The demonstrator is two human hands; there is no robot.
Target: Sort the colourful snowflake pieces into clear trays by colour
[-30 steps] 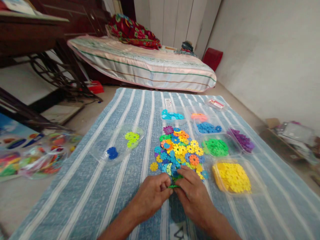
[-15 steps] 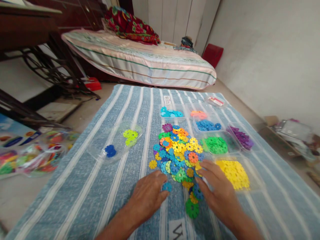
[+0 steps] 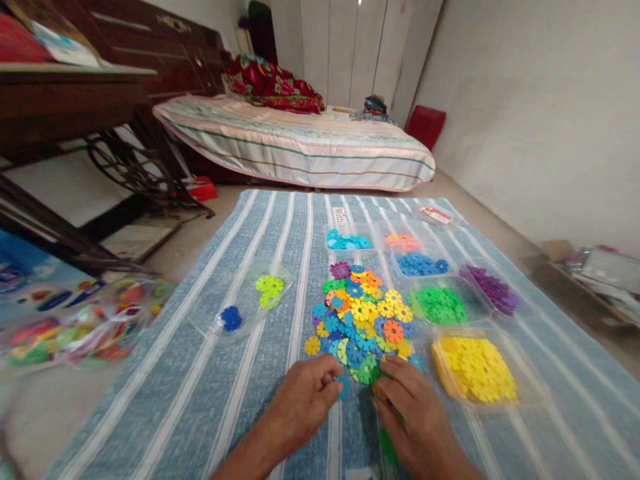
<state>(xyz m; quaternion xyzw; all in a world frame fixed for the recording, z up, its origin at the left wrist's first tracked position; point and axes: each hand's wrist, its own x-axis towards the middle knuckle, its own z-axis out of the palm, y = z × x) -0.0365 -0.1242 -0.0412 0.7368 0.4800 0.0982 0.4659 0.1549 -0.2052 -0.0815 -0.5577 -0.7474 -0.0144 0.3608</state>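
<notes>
My left hand (image 3: 310, 393) pinches a blue snowflake disc (image 3: 343, 387) between thumb and fingertips, at the near left edge of a mixed pile of plastic snowflake discs (image 3: 367, 310). Across from it, my right hand (image 3: 420, 410) is curled over the pile's near end. Its fingers close round snowflake discs there; a green one (image 3: 375, 373) shows at the fingertips, but the rest are mostly covered. Another green disc (image 3: 388, 445) lies partly hidden beneath that hand. A loose yellow disc (image 3: 313, 346) is left of the pile.
Clear trays of sorted discs stand right and behind: yellow (image 3: 477, 370), green (image 3: 440, 305), purple (image 3: 493, 288), blue (image 3: 420, 264), orange (image 3: 401, 242), light blue (image 3: 349, 240). Lime discs (image 3: 270, 291) and dark blue discs (image 3: 231, 319) lie in a left tray. A bed (image 3: 300, 147) is beyond.
My right hand has moved from the pile's right side inward to its near end, its fingers closing over discs there. The left hand still holds the blue disc. The camera view has shifted slightly.
</notes>
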